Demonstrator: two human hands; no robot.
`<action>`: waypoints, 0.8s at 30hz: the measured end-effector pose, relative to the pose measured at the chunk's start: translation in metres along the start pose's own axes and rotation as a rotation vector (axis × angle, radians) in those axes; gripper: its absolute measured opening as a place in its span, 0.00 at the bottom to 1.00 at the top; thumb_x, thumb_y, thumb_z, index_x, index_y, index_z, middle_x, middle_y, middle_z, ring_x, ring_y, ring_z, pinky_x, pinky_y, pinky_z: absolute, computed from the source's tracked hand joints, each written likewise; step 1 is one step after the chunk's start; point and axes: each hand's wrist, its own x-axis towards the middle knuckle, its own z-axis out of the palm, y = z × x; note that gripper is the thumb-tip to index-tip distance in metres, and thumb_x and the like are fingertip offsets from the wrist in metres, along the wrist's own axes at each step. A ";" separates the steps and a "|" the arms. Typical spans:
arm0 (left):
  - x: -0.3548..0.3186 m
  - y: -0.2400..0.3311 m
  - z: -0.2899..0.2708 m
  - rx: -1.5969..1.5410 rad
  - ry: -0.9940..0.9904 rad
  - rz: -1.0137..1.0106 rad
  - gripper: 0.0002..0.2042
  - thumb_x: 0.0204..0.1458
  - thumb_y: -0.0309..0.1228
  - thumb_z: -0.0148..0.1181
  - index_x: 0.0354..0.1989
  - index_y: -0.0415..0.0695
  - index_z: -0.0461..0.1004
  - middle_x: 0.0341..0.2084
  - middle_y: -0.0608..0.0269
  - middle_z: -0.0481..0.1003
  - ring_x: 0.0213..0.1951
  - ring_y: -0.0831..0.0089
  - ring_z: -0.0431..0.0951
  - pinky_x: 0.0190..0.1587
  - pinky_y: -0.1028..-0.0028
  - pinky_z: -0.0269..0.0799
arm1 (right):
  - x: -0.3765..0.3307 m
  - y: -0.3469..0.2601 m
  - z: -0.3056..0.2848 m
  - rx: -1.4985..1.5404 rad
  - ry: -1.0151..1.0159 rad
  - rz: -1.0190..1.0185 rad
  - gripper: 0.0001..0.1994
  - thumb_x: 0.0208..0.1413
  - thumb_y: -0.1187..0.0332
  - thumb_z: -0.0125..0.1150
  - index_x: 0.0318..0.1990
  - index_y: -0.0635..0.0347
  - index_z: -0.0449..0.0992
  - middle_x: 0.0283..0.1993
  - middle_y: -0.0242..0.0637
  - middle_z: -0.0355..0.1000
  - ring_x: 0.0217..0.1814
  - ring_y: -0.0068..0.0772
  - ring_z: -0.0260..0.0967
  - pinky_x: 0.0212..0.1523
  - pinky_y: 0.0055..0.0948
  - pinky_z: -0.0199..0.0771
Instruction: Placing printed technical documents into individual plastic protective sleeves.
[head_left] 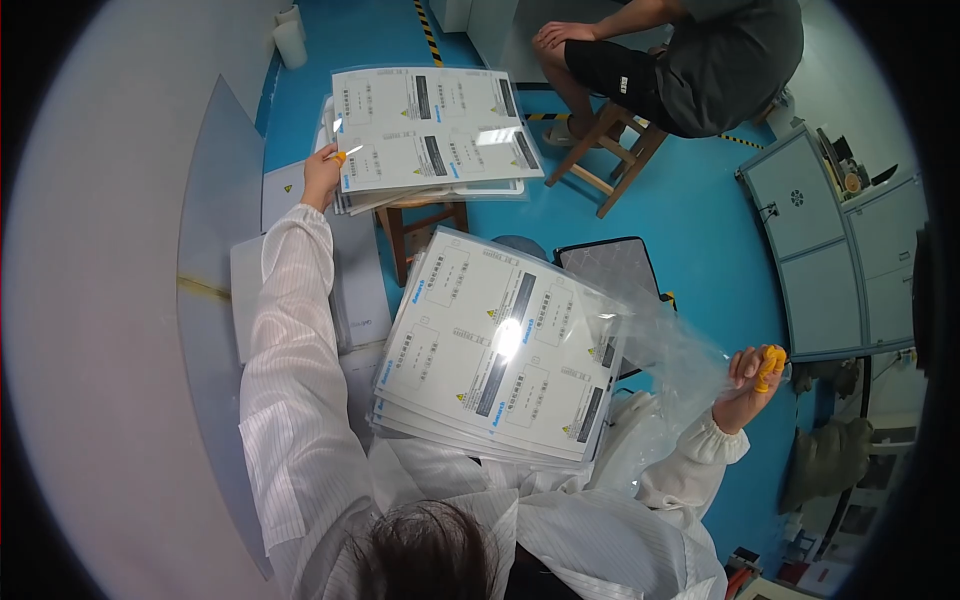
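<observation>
Clear, crumpled plastic film (672, 365), stretched in translucent folds between the right side of a lower stack (480, 340) and the right hand (748, 385), with fingers curled tightly on it and orange rubbery covers (771, 362) at the fingertips. Lower stack: flat, glossy white rectangular sheets with printed panels, edges slightly fanned, tilted before the torso. Upper stack (430, 125): similar sheets over a wooden stool (394, 240), left edge pinched in the left hand (320, 178). Loose sleeves (300, 370) of pale, finely striped fabric. Hidden: support beneath the lower stack, most of the stool, some left fingertips. Cut off: head of a seated co-worker (710, 80). Hard to make out: print under white glare; film's inner margin.
</observation>
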 end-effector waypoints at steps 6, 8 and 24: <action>0.028 -0.039 -0.018 0.035 0.151 0.001 0.16 0.47 0.22 0.57 0.47 0.38 0.72 0.34 0.53 0.76 0.32 0.70 0.76 0.35 0.76 0.70 | -0.002 0.007 0.004 0.028 -0.037 0.034 0.15 0.56 0.58 0.52 0.43 0.59 0.65 0.22 0.26 0.58 0.17 0.14 0.49 0.18 0.15 0.51; 0.021 -0.031 0.003 0.244 0.200 0.026 0.17 0.45 0.24 0.58 0.46 0.38 0.73 0.35 0.52 0.76 0.32 0.66 0.77 0.36 0.73 0.71 | -0.003 0.005 0.003 0.028 -0.059 0.026 0.15 0.57 0.58 0.52 0.43 0.59 0.64 0.22 0.26 0.58 0.17 0.14 0.50 0.18 0.15 0.51; -0.101 0.017 0.012 0.721 -0.085 0.242 0.10 0.44 0.30 0.59 0.36 0.40 0.75 0.26 0.53 0.75 0.28 0.62 0.75 0.33 0.70 0.70 | -0.075 0.056 0.162 0.127 -0.616 0.715 0.18 0.48 0.56 0.59 0.35 0.65 0.72 0.26 0.35 0.70 0.23 0.23 0.66 0.25 0.22 0.65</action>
